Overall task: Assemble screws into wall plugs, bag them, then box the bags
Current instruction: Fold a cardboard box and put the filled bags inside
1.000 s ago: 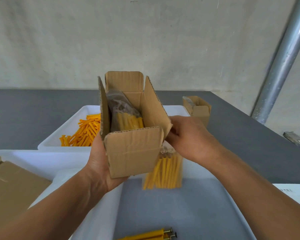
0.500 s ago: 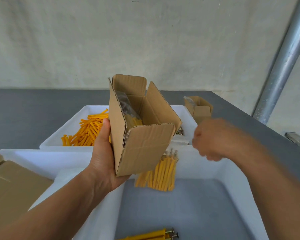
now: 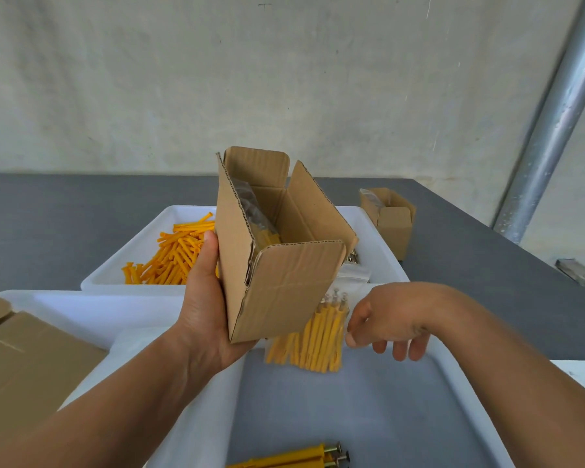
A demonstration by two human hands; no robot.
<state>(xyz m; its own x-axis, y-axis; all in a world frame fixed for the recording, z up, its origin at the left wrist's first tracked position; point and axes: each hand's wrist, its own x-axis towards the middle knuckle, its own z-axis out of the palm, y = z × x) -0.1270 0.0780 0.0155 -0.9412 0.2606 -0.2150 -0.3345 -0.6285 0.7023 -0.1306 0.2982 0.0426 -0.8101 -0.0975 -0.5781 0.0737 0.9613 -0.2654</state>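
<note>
The left hand [image 3: 203, 309] grips the open cardboard box [image 3: 284, 285] from its left side and underneath, thumb up along the left wall, holding it tilted above the bench [image 3: 48, 214] with all four flaps standing up; inside the box, against its left wall, stands a clear bag of yellow plugs [image 3: 260, 224], partly hidden by the near flap.

Just below and right of the box a second bag of plugs with screws [image 3: 318, 339] leans against the far wall of the near white tray [image 3: 196, 417], screw heads upward; the right hand [image 3: 385, 322] hangs right of the box's lower corner, fingers loose and pointing down and holding nothing, its thumb just beside this bag's right edge; whether it touches the bag I cannot tell.

Behind the box sits the far white tray [image 3: 122, 265]; left of the box it holds a heap of loose yellow plugs [image 3: 173, 251], and right of the box a few screws [image 3: 352, 256] show in it. Behind and to the right of the box a smaller open carton [image 3: 390, 221] stands on the bench. Well below the box, at the frame's bottom edge, lie assembled plugs [image 3: 301, 457] with screw heads pointing right; far left of the box lies folded cardboard [image 3: 21, 366].
</note>
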